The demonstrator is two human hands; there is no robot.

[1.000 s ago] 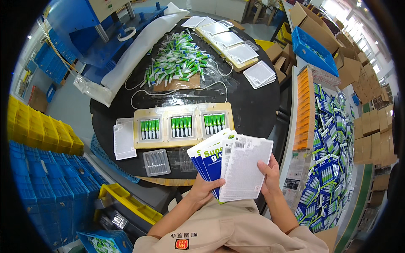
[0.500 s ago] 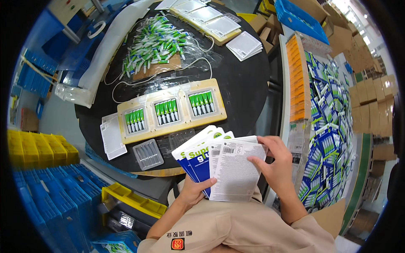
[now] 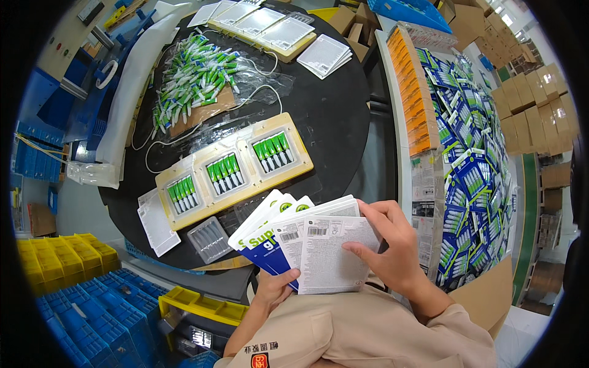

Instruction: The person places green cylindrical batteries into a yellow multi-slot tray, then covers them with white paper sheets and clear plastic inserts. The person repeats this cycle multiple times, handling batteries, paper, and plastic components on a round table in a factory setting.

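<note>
Both hands [image 3: 394,244] hold fanned cards [image 3: 336,260] near a pale yellow tray [image 3: 250,191] of green-and-white tubes [image 3: 224,174].

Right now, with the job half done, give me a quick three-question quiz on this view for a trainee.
1. How many groups of green-and-white tubes sit in the pale yellow tray?
2. True or false: the left hand and the right hand both touch the fanned cards.
3. Where is the heap of loose tubes?
A) Inside the tray
B) Beyond the tray, away from the hands
C) Between the tray and the hands

Key: 1. Three. 2. True. 3. B.
</note>
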